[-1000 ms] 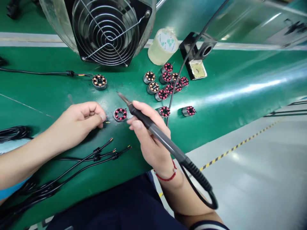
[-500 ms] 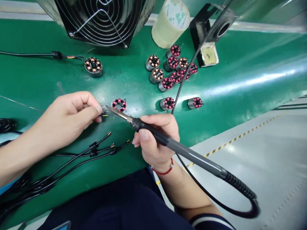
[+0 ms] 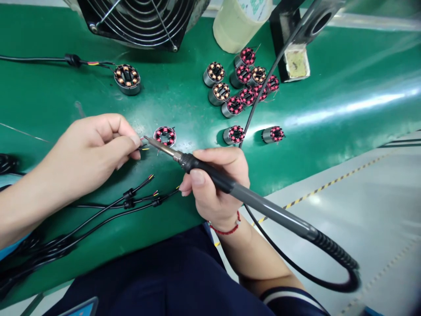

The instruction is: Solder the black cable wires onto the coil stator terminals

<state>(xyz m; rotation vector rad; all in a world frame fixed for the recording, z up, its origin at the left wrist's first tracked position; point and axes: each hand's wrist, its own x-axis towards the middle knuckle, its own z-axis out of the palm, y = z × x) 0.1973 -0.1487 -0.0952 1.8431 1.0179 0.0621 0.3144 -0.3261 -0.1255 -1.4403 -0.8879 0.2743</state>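
My right hand (image 3: 219,184) is closed around a soldering iron (image 3: 263,204), whose metal tip points left. The tip sits at the thin wire ends (image 3: 144,142) that stick out from the pinched fingertips of my left hand (image 3: 98,151). Just right of the wire ends, a motor stator (image 3: 165,136) with pink-red windings stands on the green bench; the tip passes close along its left side. Whether tip and wire touch is too small to tell. Most of what my left fingers hold is hidden behind them.
Several stators (image 3: 243,96) cluster at the back, near a tape roll (image 3: 241,26) and an iron stand with a sponge (image 3: 296,62). A fan (image 3: 141,24) stands at the back left. A stator with a cable attached (image 3: 127,79) lies left. Black cables (image 3: 108,210) cross the front.
The view has shifted slightly, so the bench items appear higher. Both hands keep their grip, and the iron's tip stays by the wire ends.
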